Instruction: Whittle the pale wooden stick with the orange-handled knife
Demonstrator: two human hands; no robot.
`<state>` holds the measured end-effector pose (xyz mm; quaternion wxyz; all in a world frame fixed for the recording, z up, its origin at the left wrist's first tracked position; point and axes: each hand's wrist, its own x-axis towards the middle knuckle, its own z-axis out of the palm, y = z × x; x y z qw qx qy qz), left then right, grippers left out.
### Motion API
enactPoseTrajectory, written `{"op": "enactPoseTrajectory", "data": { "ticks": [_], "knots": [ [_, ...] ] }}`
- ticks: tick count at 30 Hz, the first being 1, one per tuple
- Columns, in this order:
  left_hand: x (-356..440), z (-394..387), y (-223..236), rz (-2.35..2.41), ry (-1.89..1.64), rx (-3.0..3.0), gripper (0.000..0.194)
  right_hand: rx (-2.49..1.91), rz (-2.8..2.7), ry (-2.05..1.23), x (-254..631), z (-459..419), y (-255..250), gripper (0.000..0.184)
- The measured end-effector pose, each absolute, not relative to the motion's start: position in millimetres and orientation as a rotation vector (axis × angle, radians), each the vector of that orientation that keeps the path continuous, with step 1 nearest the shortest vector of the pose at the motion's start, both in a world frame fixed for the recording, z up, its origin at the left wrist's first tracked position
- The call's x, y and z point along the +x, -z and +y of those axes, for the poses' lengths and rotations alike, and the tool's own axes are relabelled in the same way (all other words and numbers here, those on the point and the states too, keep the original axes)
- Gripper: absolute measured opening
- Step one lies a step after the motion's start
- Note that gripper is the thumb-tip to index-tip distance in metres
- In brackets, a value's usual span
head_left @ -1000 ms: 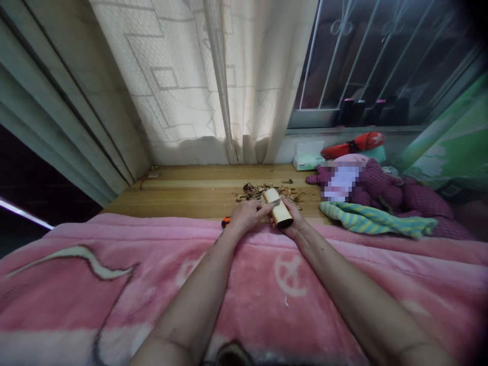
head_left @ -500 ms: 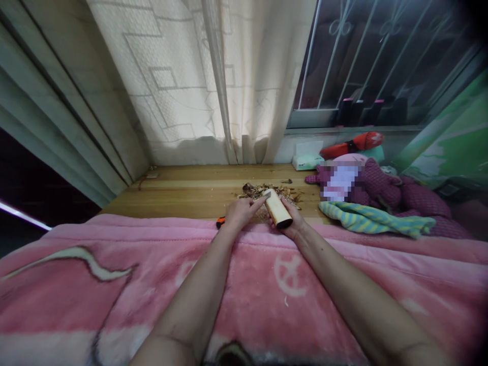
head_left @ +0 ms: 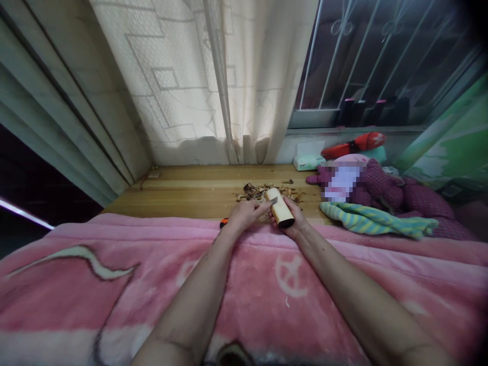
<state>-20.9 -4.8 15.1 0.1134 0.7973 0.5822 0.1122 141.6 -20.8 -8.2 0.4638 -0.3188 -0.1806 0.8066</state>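
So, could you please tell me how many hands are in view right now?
2: the left hand at the near edge of the wood shavings, and the right hand gripping a pale wooden cylinder. No others show.

A blurry patch (head_left: 340, 182) covers part of the purple cloth (head_left: 383, 184), the pink blanket (head_left: 290, 300) hides most of an orange thing (head_left: 224, 222), and the brown bits (head_left: 259, 192) are too small to tell
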Motion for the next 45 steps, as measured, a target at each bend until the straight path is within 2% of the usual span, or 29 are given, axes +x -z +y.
{"op": "enactPoseTrajectory", "data": {
  "ticks": [6,11,16,22,27,33,38,45],
  "knots": [
    [-22.4,-2.5,-13.7,1.848,-0.357,2.247,0.077,-0.788,-0.486,-2.007,143.4,-19.8,11.3,0.042],
    [-21.2,-4.5,-13.3,1.666,-0.314,2.347,0.072,-0.698,-0.483,-2.017,144.9,-17.2,16.3,0.039],
    [-24.0,-3.3,-15.2,1.864,-0.394,2.254,0.073,-0.743,-0.497,-2.029,144.1,-19.3,13.6,0.042],
    [-21.1,-6.6,-19.6,1.667,-0.363,2.307,0.068,-0.71,-0.468,-2.044,144.9,-19.2,13.5,0.04],
    [-22.2,-3.6,-19.1,1.893,-0.386,2.208,0.071,-0.737,-0.484,-2.065,145.0,-19.7,11.9,0.043],
    [-21.2,-4.9,-15.4,1.621,-0.326,2.339,0.07,-0.768,-0.436,-2.038,145.9,-20.1,10.1,0.042],
    [-22.9,-3.0,-15.7,1.869,-0.405,2.237,0.073,-0.754,-0.475,-2.063,145.3,-20.6,10.4,0.044],
    [-19.7,-7.9,-19.9,1.666,-0.357,2.302,0.07,-0.741,-0.433,-2.046,146.3,-20.0,10.7,0.043]
  ]
}}
